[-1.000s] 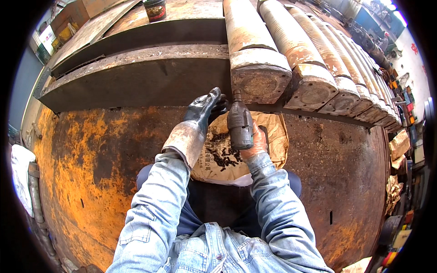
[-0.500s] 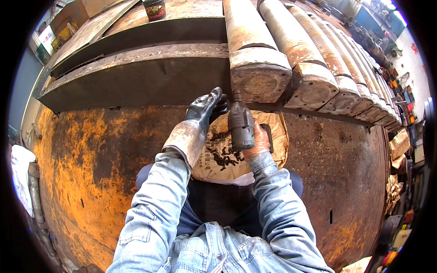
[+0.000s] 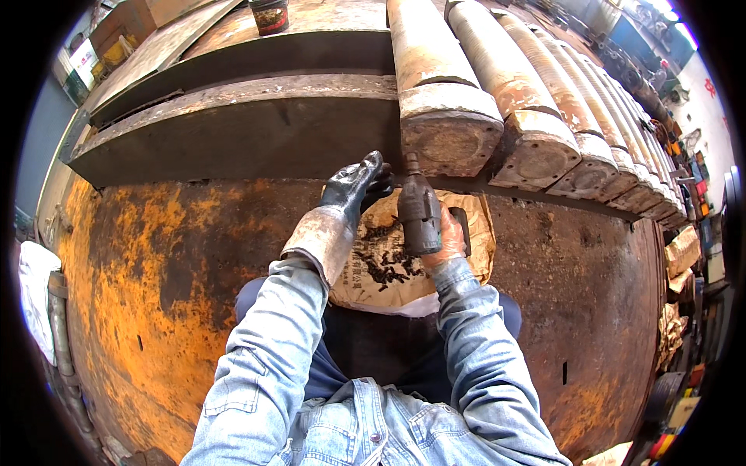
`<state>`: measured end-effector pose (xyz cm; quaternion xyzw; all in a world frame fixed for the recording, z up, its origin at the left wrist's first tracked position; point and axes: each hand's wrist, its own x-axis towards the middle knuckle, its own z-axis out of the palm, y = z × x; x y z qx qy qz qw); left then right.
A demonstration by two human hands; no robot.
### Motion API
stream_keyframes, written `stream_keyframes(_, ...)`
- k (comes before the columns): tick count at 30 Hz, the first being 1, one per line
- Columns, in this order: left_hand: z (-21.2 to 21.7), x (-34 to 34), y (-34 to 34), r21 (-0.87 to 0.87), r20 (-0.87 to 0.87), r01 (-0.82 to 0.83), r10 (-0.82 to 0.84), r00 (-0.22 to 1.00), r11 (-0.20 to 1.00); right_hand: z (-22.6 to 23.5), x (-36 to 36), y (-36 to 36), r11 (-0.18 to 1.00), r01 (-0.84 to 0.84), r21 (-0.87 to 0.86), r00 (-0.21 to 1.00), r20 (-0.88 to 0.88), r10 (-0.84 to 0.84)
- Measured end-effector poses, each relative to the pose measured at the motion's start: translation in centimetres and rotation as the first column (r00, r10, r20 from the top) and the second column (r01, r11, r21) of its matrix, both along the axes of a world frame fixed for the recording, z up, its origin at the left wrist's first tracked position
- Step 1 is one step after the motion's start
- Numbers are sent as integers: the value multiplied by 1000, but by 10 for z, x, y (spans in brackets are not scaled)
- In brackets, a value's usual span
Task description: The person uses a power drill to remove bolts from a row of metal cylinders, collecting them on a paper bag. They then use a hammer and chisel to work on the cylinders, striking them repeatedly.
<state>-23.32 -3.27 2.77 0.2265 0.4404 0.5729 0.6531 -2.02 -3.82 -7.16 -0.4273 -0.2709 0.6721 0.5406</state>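
My right hand point(image 3: 449, 237), in a thin see-through glove, is closed around a dark, grimy impact wrench point(image 3: 420, 213). The wrench's socket end point(image 3: 412, 163) points away from me at the lower left corner of the nearest column's square end point(image 3: 453, 141); whether it touches there, I cannot tell. To its left is my left hand point(image 3: 353, 186) in a black coated glove with a pale cuff. Its fingers reach forward, slightly bent and apart from the wrench, with nothing visible in them. Below both hands lies a tan paper sack point(image 3: 478, 256) with many small dark bolts point(image 3: 388, 268) scattered on it.
Several ribbed, rusty columns point(image 3: 509, 70) lie side by side toward the right. Long dark steel beams point(image 3: 233, 144) run left of them, with a small bucket point(image 3: 270, 17) behind. A rusty, orange-stained steel plate point(image 3: 179, 311) spreads around me. Crumpled paper point(image 3: 672, 330) lies at the right edge.
The whole view has shifted slightly, moving the columns and both hands a little to the right in the picture. The hands and wrench keep nearly the same pose.
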Motion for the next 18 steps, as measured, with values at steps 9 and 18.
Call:
stream_keyframes(9,0,-6,-1,9,9,-10,10,1000,1000,-4,-4,4,993,-37,111,979,203,14)
stream_keyframes(18,-5,-1,5,26,32,-13,13,999,1000,19,-3,-4,1000,-6,-24,997,-81,4)
